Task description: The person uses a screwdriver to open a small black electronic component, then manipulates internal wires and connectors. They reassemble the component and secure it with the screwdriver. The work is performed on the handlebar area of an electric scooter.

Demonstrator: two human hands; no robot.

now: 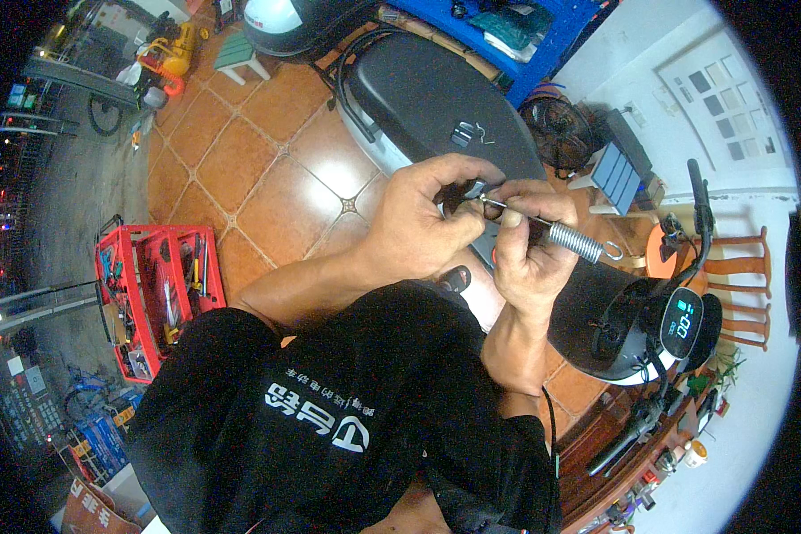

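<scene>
Both hands meet in front of me, over the side of an electric scooter's black seat [436, 89]. My left hand [411, 218] is closed, pinching a small dark metal part [474, 190] mostly covered by the fingers. Between thumb and fingers, my right hand [536, 258] grips a thin metal rod that carries a silver coil spring [575, 241]. The spring sticks out to the right and ends in an open hook. The rod's left end reaches the part in my left hand; whether they are joined I cannot tell. A small metal piece [463, 133] lies on the seat.
A red tool cart [156, 298] stands at the left on the tiled floor [249, 169]. The scooter's lit display [681, 325] and handlebar are at the right. Behind the seat are a blue shelf [565, 40] and a fan [556, 133]; a small stool [238, 55] stands far left.
</scene>
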